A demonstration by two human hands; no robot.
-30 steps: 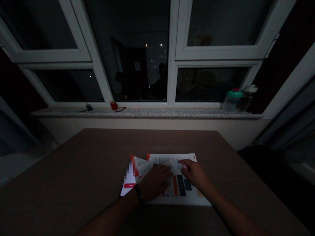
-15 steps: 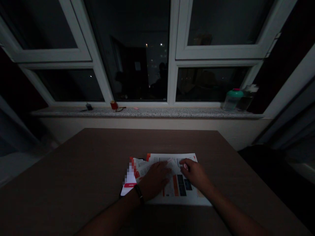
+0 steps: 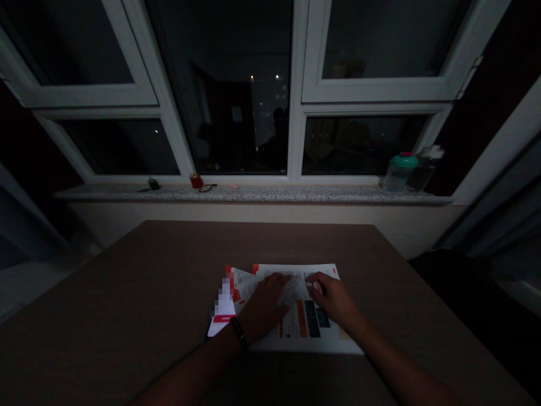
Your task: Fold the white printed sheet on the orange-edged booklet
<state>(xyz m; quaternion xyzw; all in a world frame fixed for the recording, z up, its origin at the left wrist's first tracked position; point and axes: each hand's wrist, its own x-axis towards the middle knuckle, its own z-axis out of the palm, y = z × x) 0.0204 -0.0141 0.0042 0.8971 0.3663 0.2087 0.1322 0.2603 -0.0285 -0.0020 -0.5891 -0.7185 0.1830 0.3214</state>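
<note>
Hands working printed sheet (image 3: 304, 321) on table (image 3: 169, 270): left hand (image 3: 264, 309) flattening folded flap at 10 o'clock, fingers spread; right hand (image 3: 333, 299) pinning top edge, fingers curled, gripping nothing. One fold pressed, rest lying unfolded.

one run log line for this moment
left hand: flat on leaflet | right hand: on leaflet | table: brown

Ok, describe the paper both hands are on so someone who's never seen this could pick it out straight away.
On the brown table below the window, near its front edge, lies a white printed sheet. The left hand and right hand both rest on it. It is the flat one with orange and dark blocks, unlike the smaller red-and-white papers at its left.
</note>
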